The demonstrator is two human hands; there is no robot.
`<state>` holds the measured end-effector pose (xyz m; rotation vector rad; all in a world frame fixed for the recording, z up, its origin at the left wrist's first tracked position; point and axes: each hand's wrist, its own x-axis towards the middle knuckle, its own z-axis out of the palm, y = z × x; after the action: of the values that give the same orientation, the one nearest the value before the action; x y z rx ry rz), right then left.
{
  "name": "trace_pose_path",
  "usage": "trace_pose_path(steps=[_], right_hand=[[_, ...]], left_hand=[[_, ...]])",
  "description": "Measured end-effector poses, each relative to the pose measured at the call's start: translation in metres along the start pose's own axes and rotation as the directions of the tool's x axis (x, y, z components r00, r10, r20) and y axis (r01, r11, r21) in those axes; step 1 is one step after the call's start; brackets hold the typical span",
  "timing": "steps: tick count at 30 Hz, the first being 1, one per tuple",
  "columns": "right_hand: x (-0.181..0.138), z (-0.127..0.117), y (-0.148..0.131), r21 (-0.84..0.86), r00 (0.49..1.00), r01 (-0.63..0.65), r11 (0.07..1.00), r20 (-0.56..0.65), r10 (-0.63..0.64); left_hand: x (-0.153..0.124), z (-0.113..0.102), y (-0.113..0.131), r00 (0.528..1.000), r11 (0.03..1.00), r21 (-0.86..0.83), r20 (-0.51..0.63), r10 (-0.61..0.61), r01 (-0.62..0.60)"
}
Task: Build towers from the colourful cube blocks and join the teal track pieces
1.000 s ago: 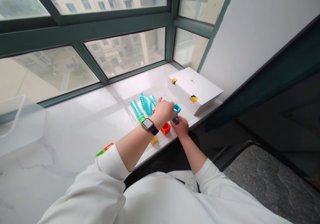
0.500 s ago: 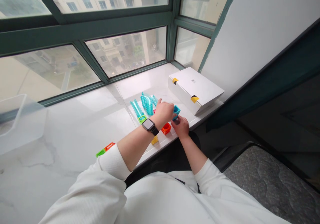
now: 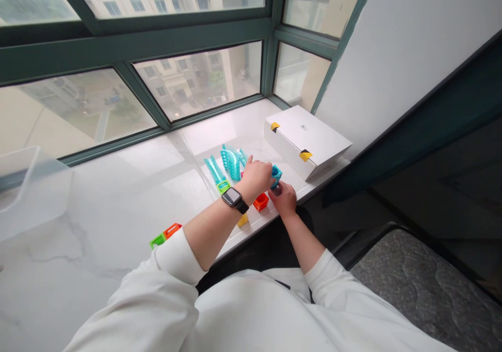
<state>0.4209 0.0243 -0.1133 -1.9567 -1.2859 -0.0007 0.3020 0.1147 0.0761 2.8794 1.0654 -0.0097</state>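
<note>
White windowsill (image 3: 247,123), near front edge: blue block (image 3: 277,172) sits immediately right of the left hand (image 3: 258,176), whose fingers pinch it, and just beyond the right hand (image 3: 286,198), grip indeterminable.

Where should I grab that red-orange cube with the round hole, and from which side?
I'd pinch the red-orange cube by two opposite outer walls, coming from the near edge of the white ledge. Its boxy sides should suit fingertips, while the top has a round opening. The left hand is just beyond it and the right hand to its right, so the near side looks freest.
</note>
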Motion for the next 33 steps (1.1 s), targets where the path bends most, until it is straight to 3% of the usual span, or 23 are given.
trace_pose_path(steps=[25, 29, 33], right_hand=[[0.001, -0.001, -0.002, -0.023, 1.0, -0.019, 1.0, 0.017, 0.019], [0.0, -0.002, -0.002, -0.027, 1.0, -0.02, 0.999, 0.01, 0.02], [0.0, -0.003, -0.002, -0.024, 0.999, -0.027, 0.999, 0.028, 0.028]], left_hand=[[-0.003, -0.001, -0.001, 1.0, 0.999, -0.037, -0.012, -0.002, 0.001], [-0.021, -0.016, -0.017, 0.986, 0.98, -0.197, -0.167, -0.004, -0.029], [-0.068, -0.032, -0.052, 0.912, 0.914, -0.402, -0.39, -0.125, -0.046]])
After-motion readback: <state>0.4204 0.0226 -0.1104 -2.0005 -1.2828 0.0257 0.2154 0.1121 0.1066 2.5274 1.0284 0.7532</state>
